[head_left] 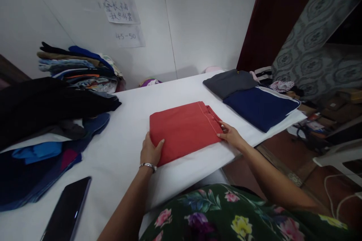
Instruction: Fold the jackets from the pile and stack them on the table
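Observation:
A folded red garment [183, 130] with pale stitching along its right side lies flat on the white table in front of me. My left hand [151, 150] grips its left edge, thumb on top and the other fingers partly hidden behind the edge. At the opposite side, my right hand [229, 134] pinches the right edge between thumb and fingers, close to a loose fold. What kind of garment it is cannot be made out.
Folded navy [261, 105] and dark grey [232, 83] garments lie at the right. A heap of dark clothes [53, 101] and a stack of folded clothes [82, 66] occupy the left. A phone [68, 211] rests front left. The white table [127, 120] meets a wall with handwritten paper [121, 9].

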The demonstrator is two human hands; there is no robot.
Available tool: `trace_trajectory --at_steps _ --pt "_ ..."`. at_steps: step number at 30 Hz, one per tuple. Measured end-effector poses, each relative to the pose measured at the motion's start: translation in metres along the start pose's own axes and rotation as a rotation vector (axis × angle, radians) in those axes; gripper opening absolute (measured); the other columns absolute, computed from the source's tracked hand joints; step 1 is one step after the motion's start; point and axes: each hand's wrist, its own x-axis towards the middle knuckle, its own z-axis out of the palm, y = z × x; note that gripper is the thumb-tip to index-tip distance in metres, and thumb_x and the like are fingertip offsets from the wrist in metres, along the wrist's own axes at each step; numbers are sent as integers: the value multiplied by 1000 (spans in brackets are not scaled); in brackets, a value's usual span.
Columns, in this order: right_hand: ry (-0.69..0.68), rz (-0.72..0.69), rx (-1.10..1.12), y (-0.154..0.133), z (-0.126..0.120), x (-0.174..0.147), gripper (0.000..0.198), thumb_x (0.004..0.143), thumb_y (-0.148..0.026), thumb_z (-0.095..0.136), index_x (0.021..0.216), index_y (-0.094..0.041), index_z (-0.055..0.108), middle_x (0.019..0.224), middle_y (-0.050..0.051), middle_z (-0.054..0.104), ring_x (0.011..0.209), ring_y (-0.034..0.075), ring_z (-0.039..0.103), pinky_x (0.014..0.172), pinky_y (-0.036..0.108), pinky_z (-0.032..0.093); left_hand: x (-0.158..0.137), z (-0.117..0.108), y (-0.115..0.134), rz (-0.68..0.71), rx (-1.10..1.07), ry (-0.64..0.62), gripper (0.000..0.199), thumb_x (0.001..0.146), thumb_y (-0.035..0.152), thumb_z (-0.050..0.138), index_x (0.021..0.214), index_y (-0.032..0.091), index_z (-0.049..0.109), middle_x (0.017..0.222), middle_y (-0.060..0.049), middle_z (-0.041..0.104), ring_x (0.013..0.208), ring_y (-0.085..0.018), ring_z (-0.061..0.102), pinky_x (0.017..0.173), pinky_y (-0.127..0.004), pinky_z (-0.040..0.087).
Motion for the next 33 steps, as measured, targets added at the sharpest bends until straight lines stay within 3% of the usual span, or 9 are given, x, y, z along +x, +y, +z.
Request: trace_trajectory --at_steps 4,11,21,23,26,28,30,33 --pt "22 -34 -42 5 1 0 74 68 -28 67 137 -17 43 90 3 64 71 14 59 60 25 50 -2 2 -2 29 14 9 74 83 48 51 143 12 28 141 -17 43 128 -30 43 103 -42 40" --pt "58 -45 -337 0 -4 -7 71 77 -43 61 141 -22 38 77 -1 62 62 15 58 57 27 47 -1 2 -7 15 -41 31 71 80 50 55 140 18 34 137 -13 48 125 -28 47 101 -42 41" --pt "118 -197 -930 -3 8 -11 45 86 -30 45 129 -21 53 112 10 65 100 25 61 85 37 48 -3 3 -6 45 -1 14 70 83 47 52 140 11 32 136 -18 48 125 -28 46 101 -40 42" --pt "129 -298 -1034 -12 14 -13 43 86 -26 44 127 -20 55 118 13 62 108 27 57 90 40 46 -3 3 -7 39 1 11 70 83 48 52 140 11 33 135 -18 48 124 -28 47 100 -40 42" --pt "107 -542 -1031 -35 39 -9 43 87 -27 44 129 -20 53 134 13 50 125 29 45 100 45 40 -2 3 -8 35 -4 20 70 83 48 52 140 12 33 135 -17 48 124 -28 47 100 -40 42" --pt "8 -636 -966 -51 68 2 47 90 -35 43 135 -23 47 144 10 40 134 27 34 106 46 34 -3 4 -8 45 -17 27 70 83 47 53 139 11 34 135 -17 48 124 -28 47 101 -40 41" --pt "-130 -650 -941 -66 99 21 52 91 -45 41 140 -24 40 150 8 31 139 26 25 109 47 29 -4 5 -8 58 -33 31 70 83 45 54 139 10 33 135 -18 48 125 -28 46 102 -39 40" --pt "-268 -556 -1004 -75 129 57 59 91 -55 39 141 -23 39 152 10 28 141 28 22 110 50 24 -7 7 -9 49 -61 34 68 83 41 55 139 10 34 135 -18 48 125 -26 46 103 -37 38"
